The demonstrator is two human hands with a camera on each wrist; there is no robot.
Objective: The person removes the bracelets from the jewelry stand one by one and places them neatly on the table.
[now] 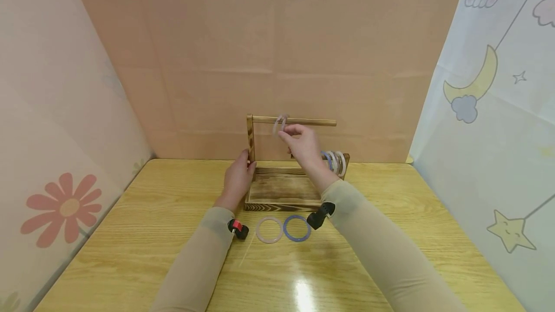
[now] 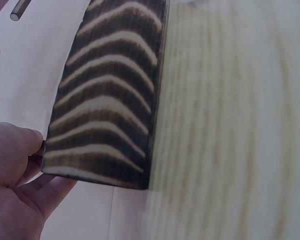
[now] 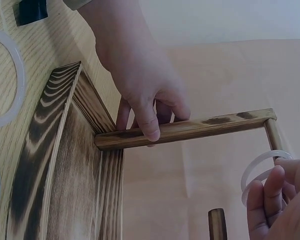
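Note:
A wooden stand with a shallow tray base (image 1: 288, 207) has a tall post (image 3: 190, 131) at its left end. From the post's top an upper rod (image 1: 314, 122) runs to the right. My left hand (image 1: 237, 177) grips the post low down, thumb on one side and fingers on the other. My right hand (image 1: 303, 146) pinches a pale translucent bangle (image 3: 249, 172), which encircles the upper rod near the post end. Several blue and pale bangles (image 1: 340, 163) hang on the lower rod at the right, partly hidden behind the right hand and forearm.
In front of the tray, a pale pink bangle (image 1: 269, 242) and a blue bangle (image 1: 297, 240) lie flat side by side on the wooden table (image 1: 173, 206). A brown paper backdrop (image 1: 195, 85) rises behind the stand, with patterned side walls left and right.

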